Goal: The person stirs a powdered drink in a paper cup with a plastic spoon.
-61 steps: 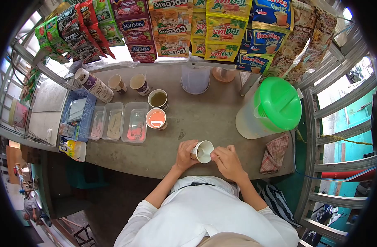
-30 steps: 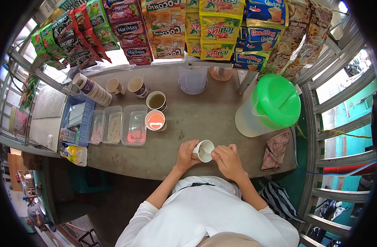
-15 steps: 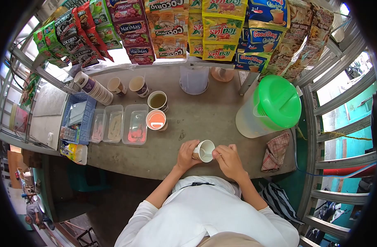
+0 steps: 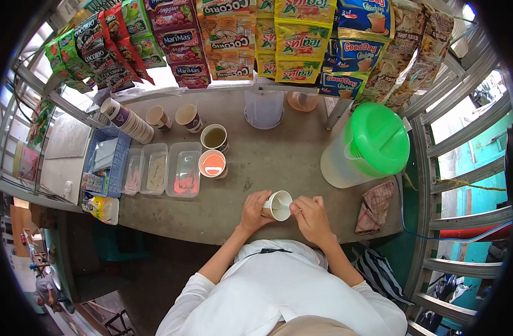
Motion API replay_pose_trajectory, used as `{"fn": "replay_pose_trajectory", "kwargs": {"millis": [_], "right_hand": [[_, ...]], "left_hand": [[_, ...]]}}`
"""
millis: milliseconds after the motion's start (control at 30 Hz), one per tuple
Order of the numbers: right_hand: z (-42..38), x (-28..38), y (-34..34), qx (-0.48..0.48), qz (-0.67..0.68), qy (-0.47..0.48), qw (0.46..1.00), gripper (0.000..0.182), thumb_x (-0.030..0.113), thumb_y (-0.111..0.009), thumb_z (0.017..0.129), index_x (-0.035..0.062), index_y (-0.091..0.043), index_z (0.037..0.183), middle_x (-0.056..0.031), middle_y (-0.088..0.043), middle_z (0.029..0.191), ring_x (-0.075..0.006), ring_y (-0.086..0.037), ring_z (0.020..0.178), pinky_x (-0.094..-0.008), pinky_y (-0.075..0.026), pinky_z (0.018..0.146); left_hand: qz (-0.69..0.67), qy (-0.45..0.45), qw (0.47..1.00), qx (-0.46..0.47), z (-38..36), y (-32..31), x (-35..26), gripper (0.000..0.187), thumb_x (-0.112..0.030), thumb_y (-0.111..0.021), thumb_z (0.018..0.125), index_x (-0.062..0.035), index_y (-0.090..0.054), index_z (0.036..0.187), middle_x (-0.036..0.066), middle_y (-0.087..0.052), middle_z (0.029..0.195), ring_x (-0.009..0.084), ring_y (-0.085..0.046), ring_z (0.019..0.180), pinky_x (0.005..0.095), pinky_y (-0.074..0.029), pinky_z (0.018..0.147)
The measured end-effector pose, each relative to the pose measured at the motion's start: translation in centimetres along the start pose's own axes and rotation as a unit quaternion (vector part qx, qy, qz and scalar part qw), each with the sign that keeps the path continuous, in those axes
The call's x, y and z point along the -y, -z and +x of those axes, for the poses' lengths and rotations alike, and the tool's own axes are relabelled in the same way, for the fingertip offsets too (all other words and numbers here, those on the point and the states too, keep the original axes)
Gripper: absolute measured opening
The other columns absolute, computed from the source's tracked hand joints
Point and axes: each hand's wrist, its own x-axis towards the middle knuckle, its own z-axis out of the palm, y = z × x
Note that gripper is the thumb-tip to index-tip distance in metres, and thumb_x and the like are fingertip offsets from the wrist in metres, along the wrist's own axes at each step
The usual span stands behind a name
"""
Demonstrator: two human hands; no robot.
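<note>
My left hand (image 4: 255, 210) is wrapped around the side of a paper cup (image 4: 271, 213), tilted so that its mouth faces up toward me. A pale interior shows inside it. On the cup's right rim, the fingers of my right hand (image 4: 311, 219) are pinched together. A whitish shape runs from them into the cup, too small to name. Farther left stand a cup of greenish-brown liquid (image 4: 215, 136) and, touching or nearly touching it, a cup with an orange-red top surface (image 4: 213, 163).
A pitcher with a green lid (image 4: 378, 137) and a checked cloth (image 4: 375, 206) are at the right. Leftward are plastic boxes (image 4: 185, 154), a blue basket (image 4: 115, 150) and stacked paper cups (image 4: 127, 120). Drink sachets (image 4: 304, 42) hang overhead; a translucent container (image 4: 264, 109) stands behind.
My right hand has shifted very slightly at the cup's rim. The cup, my left hand and the things on the table stay where they were.
</note>
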Motion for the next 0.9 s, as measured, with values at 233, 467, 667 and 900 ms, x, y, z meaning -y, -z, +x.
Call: {"fn": "replay_pose_trajectory", "kwargs": {"millis": [233,467,667,900], "right_hand": [[-0.01,0.01,-0.06,0.005,0.028,-0.005,1.0,0.028,0.024,-0.047,0.1,0.0036,-0.055,0.083,-0.0088,-0.057,0.078,-0.0256,-0.051,0.073,-0.0367,-0.032,0.076],[0.04,0.08,-0.08,0.001,0.026,0.0,1.0,0.026,0.023,-0.048,0.099,0.0032,-0.056,0.084,-0.0094,-0.057,0.079,-0.0259,-0.052,0.073,-0.037,-0.033,0.076],[0.14,0.03,0.05,0.005,0.015,-0.001,1.0,0.025,0.022,-0.049,0.099,0.0028,-0.057,0.085,-0.0094,-0.058,0.08,-0.0259,-0.052,0.074,-0.0369,-0.033,0.076],[0.05,0.01,-0.23,-0.002,0.01,0.002,1.0,0.025,0.023,-0.049,0.099,0.0027,-0.057,0.085,-0.0093,-0.058,0.08,-0.0255,-0.052,0.074,-0.0364,-0.033,0.076]], "left_hand": [[0.003,0.002,1.0,-0.001,0.01,-0.01,-0.04,0.085,-0.026,-0.09,0.053,-0.0066,-0.049,0.125,0.015,-0.063,0.113,0.0348,-0.062,0.1,0.0437,-0.047,0.084],[-0.001,0.002,1.0,-0.002,0.0,-0.03,0.06,0.084,-0.026,-0.09,0.052,-0.0063,-0.05,0.124,0.015,-0.063,0.112,0.0345,-0.062,0.099,0.0433,-0.047,0.083],[-0.001,0.004,1.0,0.004,0.0,0.02,0.01,0.085,-0.027,-0.09,0.051,-0.0064,-0.05,0.123,0.014,-0.063,0.112,0.0345,-0.062,0.099,0.0433,-0.047,0.084],[0.0,0.002,1.0,0.004,-0.03,-0.05,0.04,0.085,-0.026,-0.09,0.051,-0.0061,-0.051,0.124,0.014,-0.063,0.113,0.0348,-0.062,0.1,0.0437,-0.047,0.084]]}}
